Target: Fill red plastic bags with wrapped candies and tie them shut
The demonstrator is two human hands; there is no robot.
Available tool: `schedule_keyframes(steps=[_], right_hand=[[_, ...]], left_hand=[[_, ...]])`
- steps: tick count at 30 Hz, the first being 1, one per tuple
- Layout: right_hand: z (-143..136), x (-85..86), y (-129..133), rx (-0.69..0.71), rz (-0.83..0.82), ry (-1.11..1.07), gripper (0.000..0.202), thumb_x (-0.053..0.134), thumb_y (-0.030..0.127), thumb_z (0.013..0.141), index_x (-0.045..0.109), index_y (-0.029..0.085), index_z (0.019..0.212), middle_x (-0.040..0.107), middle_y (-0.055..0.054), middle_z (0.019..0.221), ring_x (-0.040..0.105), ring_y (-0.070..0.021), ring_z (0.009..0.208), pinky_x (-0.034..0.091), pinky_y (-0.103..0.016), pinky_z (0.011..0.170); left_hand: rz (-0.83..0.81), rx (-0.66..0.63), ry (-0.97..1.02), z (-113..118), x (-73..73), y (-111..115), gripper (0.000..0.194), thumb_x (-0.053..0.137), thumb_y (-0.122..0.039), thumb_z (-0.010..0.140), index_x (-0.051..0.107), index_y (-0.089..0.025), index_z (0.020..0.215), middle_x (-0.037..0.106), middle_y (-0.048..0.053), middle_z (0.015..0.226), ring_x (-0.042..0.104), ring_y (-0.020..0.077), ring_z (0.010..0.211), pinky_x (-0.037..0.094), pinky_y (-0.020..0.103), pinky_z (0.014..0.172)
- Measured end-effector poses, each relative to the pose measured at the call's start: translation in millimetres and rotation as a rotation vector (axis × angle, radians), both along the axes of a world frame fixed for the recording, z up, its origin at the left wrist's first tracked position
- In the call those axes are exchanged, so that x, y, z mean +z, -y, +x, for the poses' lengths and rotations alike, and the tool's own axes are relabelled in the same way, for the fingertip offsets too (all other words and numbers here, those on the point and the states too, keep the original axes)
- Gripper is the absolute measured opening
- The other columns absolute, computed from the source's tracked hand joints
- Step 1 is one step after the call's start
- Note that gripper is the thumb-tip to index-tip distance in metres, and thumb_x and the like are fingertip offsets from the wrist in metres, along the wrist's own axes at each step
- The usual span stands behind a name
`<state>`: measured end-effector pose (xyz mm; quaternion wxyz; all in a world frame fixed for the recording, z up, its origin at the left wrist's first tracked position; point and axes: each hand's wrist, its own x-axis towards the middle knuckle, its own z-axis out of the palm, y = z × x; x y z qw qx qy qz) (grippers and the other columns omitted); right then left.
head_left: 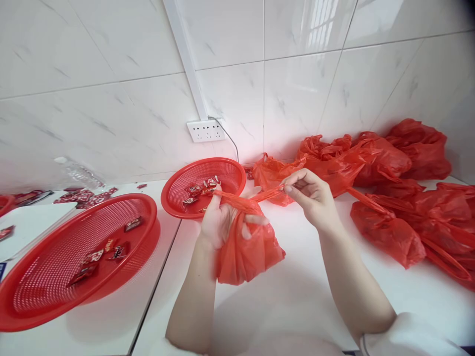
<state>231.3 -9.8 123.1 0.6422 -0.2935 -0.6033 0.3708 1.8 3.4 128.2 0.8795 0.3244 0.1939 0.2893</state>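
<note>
A red plastic bag (247, 249), bulging at the bottom, hangs from my left hand (218, 220) above the white table. The thumb of that hand presses on the bag's gathered top, and its other fingers reach behind and through the red plastic. To the right, my right hand (308, 193) pinches the end of a stretched bag handle between thumb and fingers. The handle runs taut between the two hands. What the bag contains cannot be made out.
Two red baskets (148, 205) (237, 170) hold small wrapped packets. Several filled red bags (386, 237) lie at the right and along the tiled wall. A clear bottle (83, 173) and red packets (89, 198) lie at the back left. A socket strip (206, 131) is on the wall.
</note>
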Motion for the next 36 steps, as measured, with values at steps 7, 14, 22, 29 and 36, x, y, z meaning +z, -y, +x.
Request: schedule_keyframes(steps=[7, 14, 22, 29, 36], right_hand=[[23, 10.4, 21, 0.520, 0.058, 0.413, 0.010, 0.055, 0.014, 0.090, 0.060, 0.020, 0.083, 0.063, -0.003, 0.085, 0.062, -0.0146, 0.079, 0.051, -0.029, 0.070], [19, 14.4, 17, 0.459, -0.124, 0.600, 0.015, 0.058, 0.028, 0.089, 0.062, 0.020, 0.101, 0.068, -0.005, 0.097, 0.065, -0.0184, 0.090, 0.054, -0.036, 0.081], [-20, -10.7, 5, 0.355, -0.092, 0.640, 0.073, 0.064, 0.017, 0.081, 0.032, 0.030, 0.145, 0.066, -0.001, 0.096, 0.064, -0.0169, 0.085, 0.053, -0.033, 0.076], [-18, -12.0, -2, 0.459, -0.167, 0.460, 0.051, 0.070, 0.030, 0.080, 0.052, 0.023, 0.128, 0.063, -0.004, 0.106, 0.061, -0.0155, 0.088, 0.052, -0.032, 0.078], [-17, -16.0, -10, 0.327, -0.226, 0.301, 0.021, 0.060, 0.034, 0.088, 0.069, 0.017, 0.098, 0.069, -0.005, 0.091, 0.063, -0.0169, 0.083, 0.051, -0.034, 0.079]], left_hand=[[0.003, 0.294, -0.020, 13, -3.0, -4, 0.064, 0.033, -0.057, 0.092, 0.048, -0.012, 0.136, 0.068, 0.017, 0.109, 0.050, 0.0090, 0.046, 0.045, 0.025, 0.050], [0.454, 0.142, -0.193, 8, -5.9, 3, 0.090, 0.025, -0.085, 0.075, 0.052, -0.015, 0.126, 0.061, 0.002, 0.058, 0.049, 0.0138, 0.037, 0.036, 0.025, 0.041], [1.245, 0.429, -0.718, 12, -2.0, 24, 0.037, 0.060, -0.049, 0.084, 0.062, -0.021, 0.109, 0.067, 0.004, 0.079, 0.064, 0.0181, 0.072, 0.050, 0.030, 0.071], [1.129, 0.504, -0.363, 13, -8.9, 19, 0.040, 0.054, -0.046, 0.089, 0.059, -0.019, 0.117, 0.066, 0.013, 0.109, 0.063, 0.0261, 0.104, 0.051, 0.040, 0.088], [1.035, 0.535, -0.405, 20, -11.2, 13, 0.028, 0.057, -0.037, 0.089, 0.061, -0.020, 0.110, 0.064, 0.010, 0.110, 0.064, 0.0216, 0.098, 0.052, 0.035, 0.084]])
